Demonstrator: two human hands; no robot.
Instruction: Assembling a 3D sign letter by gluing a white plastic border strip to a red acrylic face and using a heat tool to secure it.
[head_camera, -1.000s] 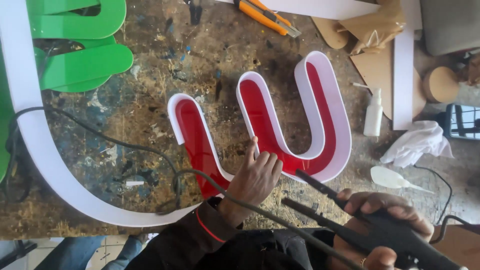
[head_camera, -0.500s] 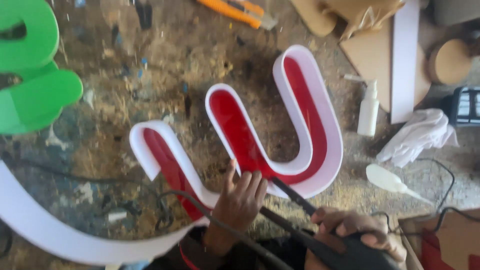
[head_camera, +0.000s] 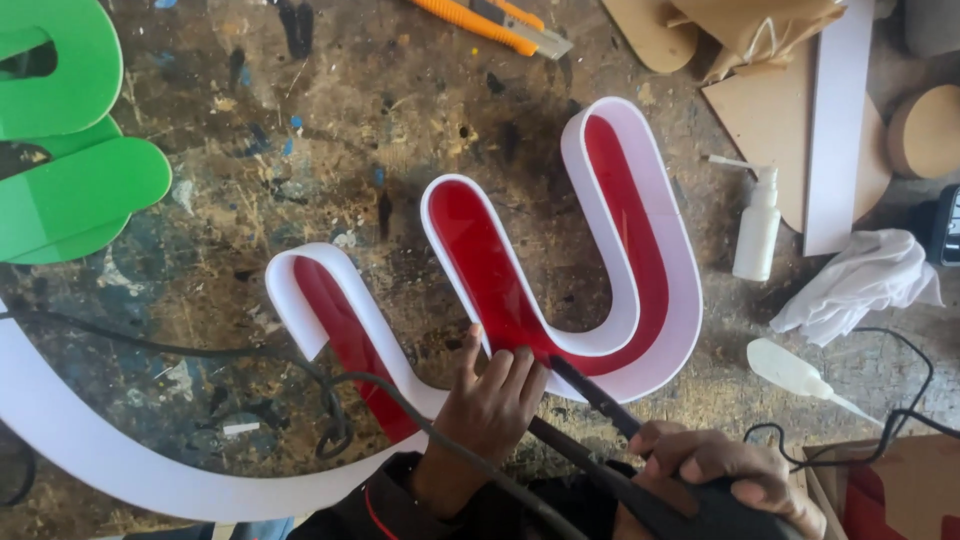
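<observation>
A channel letter (head_camera: 640, 250) with a red face and white side walls lies on the worn workbench. My left hand (head_camera: 490, 400) presses flat on its lower bend, fingers spread over the red face and white wall. A black corded tool (head_camera: 640, 470) is gripped in my right hand (head_camera: 720, 475) at the bottom right. Its long dark tip (head_camera: 585, 385) points up-left and meets the letter's lower edge beside my left fingers.
Green letters (head_camera: 70, 170) lie at the far left, and a white curved strip (head_camera: 90, 450) at the lower left. Around the bench are an orange utility knife (head_camera: 490, 22), white bottle (head_camera: 757, 225), white rag (head_camera: 860, 285), white squeeze bottle (head_camera: 795, 370), brown boards (head_camera: 770, 110) and black cables (head_camera: 200, 350).
The view has drifted, so the letter sits lower and more central. My left hand stays on the letter's lower bend, and the tool tip has come up against the edge beside it.
</observation>
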